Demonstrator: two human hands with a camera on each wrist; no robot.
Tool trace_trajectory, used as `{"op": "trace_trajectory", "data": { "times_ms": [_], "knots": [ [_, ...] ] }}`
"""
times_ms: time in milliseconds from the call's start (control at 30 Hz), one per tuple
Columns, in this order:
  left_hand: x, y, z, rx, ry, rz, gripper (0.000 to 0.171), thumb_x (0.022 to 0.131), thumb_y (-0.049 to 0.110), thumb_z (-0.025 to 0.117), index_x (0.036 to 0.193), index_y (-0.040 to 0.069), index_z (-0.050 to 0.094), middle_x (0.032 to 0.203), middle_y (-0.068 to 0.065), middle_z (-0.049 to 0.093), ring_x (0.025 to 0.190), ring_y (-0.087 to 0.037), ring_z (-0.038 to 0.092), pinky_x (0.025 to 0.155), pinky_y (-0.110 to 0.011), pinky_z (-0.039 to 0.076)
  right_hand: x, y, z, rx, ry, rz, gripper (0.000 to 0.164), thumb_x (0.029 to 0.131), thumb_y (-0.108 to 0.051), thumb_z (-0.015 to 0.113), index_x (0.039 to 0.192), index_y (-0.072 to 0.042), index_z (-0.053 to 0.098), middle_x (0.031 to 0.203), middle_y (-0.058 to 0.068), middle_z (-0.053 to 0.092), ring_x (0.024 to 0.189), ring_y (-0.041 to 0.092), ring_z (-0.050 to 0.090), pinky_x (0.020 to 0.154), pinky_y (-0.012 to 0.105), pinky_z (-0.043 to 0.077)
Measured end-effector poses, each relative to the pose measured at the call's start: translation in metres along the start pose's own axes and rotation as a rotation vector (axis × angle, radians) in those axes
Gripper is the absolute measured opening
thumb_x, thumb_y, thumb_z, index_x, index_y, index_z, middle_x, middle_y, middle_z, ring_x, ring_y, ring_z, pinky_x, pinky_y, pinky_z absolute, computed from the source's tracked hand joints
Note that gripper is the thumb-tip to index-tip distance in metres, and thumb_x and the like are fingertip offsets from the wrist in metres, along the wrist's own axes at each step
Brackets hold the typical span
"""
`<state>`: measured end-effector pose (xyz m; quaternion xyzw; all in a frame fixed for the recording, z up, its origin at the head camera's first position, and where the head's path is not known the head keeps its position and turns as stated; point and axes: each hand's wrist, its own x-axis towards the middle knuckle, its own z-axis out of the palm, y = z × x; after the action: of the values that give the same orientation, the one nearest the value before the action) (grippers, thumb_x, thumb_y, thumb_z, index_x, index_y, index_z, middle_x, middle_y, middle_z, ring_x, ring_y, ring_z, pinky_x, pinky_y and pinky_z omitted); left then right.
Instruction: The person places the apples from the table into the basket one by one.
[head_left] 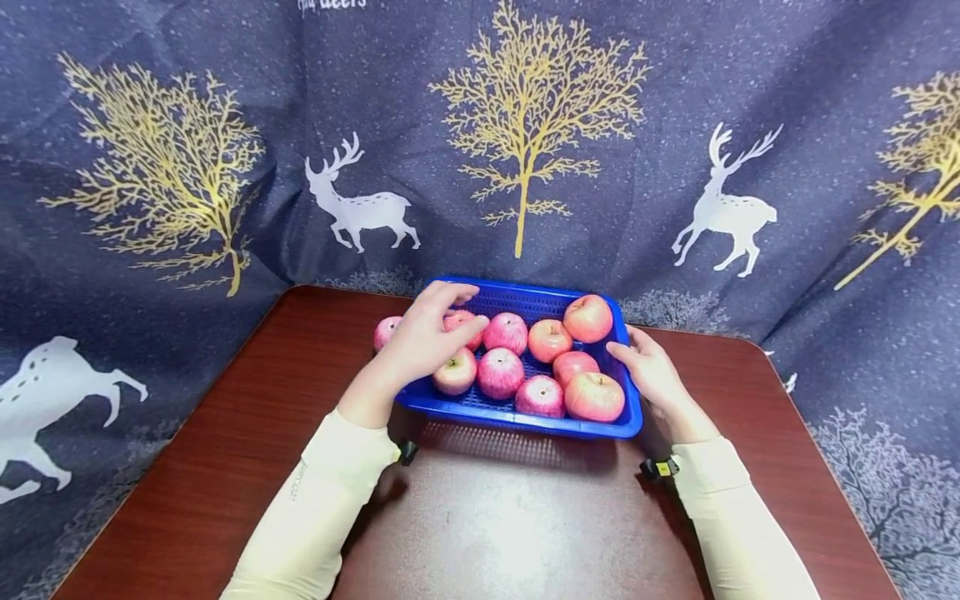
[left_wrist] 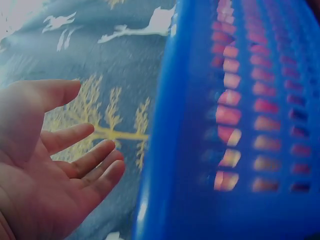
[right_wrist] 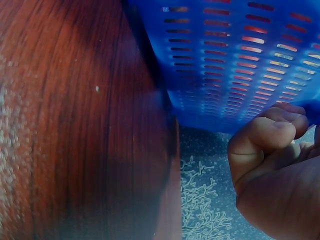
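Note:
A blue plastic basket (head_left: pixel 517 421) with slotted walls holds several red and yellowish apples (head_left: pixel 500 372). My left hand (head_left: pixel 423 329) is over the basket's left part with its thumb and fingers spread, and nothing is between them. In the left wrist view, that hand (left_wrist: pixel 65 165) appears beside the basket wall (left_wrist: pixel 192 150), its fingers loosely bent. At the basket's right end, my right hand (head_left: pixel 654 371) grips the rim, thumb on top. The right wrist view shows its curled fingers (right_wrist: pixel 277 132) at the slotted wall. Some apples are partly hidden behind my left hand.
A dark reddish wooden table (head_left: pixel 232 442) lies under the basket. At the left, a pink apple (head_left: pixel 386 332) shows past my left hand; whether it is inside the basket I cannot tell. A dark blue cloth (head_left: pixel 420 108) with deer and trees hangs behind the table.

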<state>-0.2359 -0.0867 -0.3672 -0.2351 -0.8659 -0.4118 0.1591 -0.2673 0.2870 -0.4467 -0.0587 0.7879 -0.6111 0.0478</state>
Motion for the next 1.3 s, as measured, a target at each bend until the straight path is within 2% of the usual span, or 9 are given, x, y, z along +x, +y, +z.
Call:
{"op": "trace_trajectory", "data": {
  "times_ms": [200, 433, 600, 867, 1100, 1300],
  "knots": [
    [-0.001, -0.017, -0.02, -0.03, 0.097, -0.003, 0.048, 0.092, 0.042, 0.067, 0.13, 0.014, 0.058, 0.117, 0.0, 0.056, 0.109, -0.011, 0.052, 0.093, -0.039, 0.047, -0.001, 0.001, 0.0, 0.016, -0.004, -0.002, 0.056, 0.1, -0.031, 0.056, 0.145, -0.002, 0.037, 0.132, 0.032, 0.05, 0.113, 0.044, 0.056, 0.081, 0.037, 0.054],
    [-0.002, -0.036, -0.033, -0.062, 0.158, -0.081, 0.05, 0.091, 0.044, 0.067, 0.13, 0.013, 0.058, 0.12, -0.004, 0.056, 0.111, -0.018, 0.053, 0.094, -0.043, 0.047, -0.001, 0.002, 0.0, 0.011, 0.003, -0.004, 0.056, 0.1, -0.032, 0.057, 0.143, -0.002, 0.038, 0.131, 0.031, 0.052, 0.111, 0.041, 0.058, 0.081, 0.037, 0.054],
    [-0.003, -0.049, -0.04, -0.031, 0.188, -0.139, 0.053, 0.09, 0.045, 0.068, 0.13, 0.013, 0.058, 0.124, -0.006, 0.055, 0.114, -0.021, 0.052, 0.094, -0.043, 0.046, -0.001, 0.003, -0.001, 0.011, 0.004, -0.005, 0.056, 0.1, -0.032, 0.058, 0.143, -0.002, 0.038, 0.13, 0.03, 0.053, 0.109, 0.038, 0.06, 0.081, 0.037, 0.054],
    [-0.003, -0.074, -0.041, 0.083, 0.184, -0.229, 0.057, 0.09, 0.044, 0.068, 0.134, 0.01, 0.056, 0.125, -0.011, 0.053, 0.116, -0.023, 0.051, 0.093, -0.042, 0.046, -0.001, 0.0, -0.001, -0.012, 0.016, -0.003, 0.059, 0.099, -0.033, 0.059, 0.144, -0.003, 0.038, 0.13, 0.025, 0.055, 0.107, 0.032, 0.063, 0.081, 0.035, 0.054],
    [-0.006, -0.09, -0.045, 0.207, 0.152, -0.311, 0.06, 0.092, 0.049, 0.063, 0.138, 0.011, 0.052, 0.128, -0.014, 0.051, 0.121, -0.029, 0.047, 0.099, -0.049, 0.041, -0.001, -0.001, -0.001, -0.024, 0.014, -0.01, 0.056, 0.099, -0.031, 0.058, 0.144, -0.003, 0.039, 0.13, 0.023, 0.055, 0.108, 0.033, 0.062, 0.081, 0.034, 0.053],
    [-0.009, -0.098, -0.047, 0.277, 0.127, -0.364, 0.06, 0.093, 0.051, 0.06, 0.139, 0.013, 0.051, 0.132, -0.016, 0.046, 0.124, -0.033, 0.04, 0.096, -0.055, 0.041, -0.001, 0.0, -0.001, -0.012, 0.018, -0.017, 0.055, 0.099, -0.03, 0.058, 0.143, -0.003, 0.04, 0.13, 0.023, 0.055, 0.107, 0.031, 0.062, 0.081, 0.034, 0.053]
  ]
}}
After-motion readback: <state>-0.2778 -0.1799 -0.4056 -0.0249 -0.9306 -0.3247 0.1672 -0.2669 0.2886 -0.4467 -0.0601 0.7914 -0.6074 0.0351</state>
